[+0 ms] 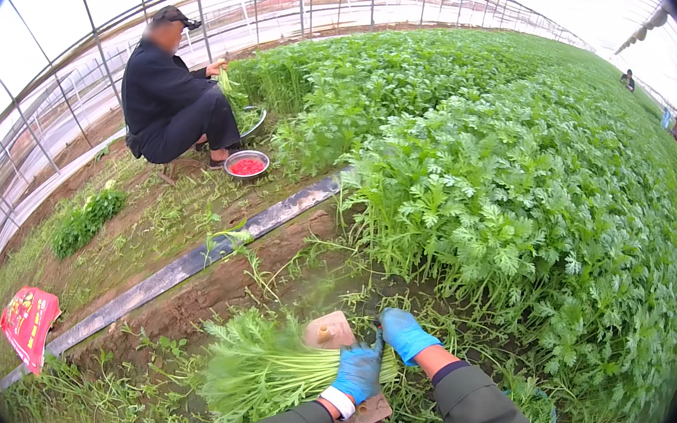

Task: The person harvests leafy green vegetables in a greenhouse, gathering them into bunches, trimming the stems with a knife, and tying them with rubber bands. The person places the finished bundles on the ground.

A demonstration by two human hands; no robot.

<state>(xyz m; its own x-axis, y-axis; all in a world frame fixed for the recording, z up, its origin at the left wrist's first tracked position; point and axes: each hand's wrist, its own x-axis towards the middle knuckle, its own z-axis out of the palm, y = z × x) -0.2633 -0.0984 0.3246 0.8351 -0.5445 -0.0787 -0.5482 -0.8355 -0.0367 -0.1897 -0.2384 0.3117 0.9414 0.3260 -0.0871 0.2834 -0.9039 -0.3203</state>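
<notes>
A bundle of leafy green stems [275, 368] lies across a flat brownish board [330, 331] in front of me, leaves to the left and stem ends to the right. My left hand [359, 369], in a blue glove with a white band at the wrist, is closed on the stems near their ends. Just beyond the stem ends is my right hand [404, 335], also blue-gloved, with its fingers curled beside the left thumb. A dark narrow piece shows between the hands; what it is, and whether the right hand holds it, I cannot tell.
Tall leafy crop [492, 199] stands ahead and right. A dark flat strip [179, 271] crosses the soil; a red printed bag [30, 323] lies at its near end. At left, a crouching person [169, 89] holds greens beside a metal bowl of red pieces [247, 164]. A cut bundle [87, 222] lies behind.
</notes>
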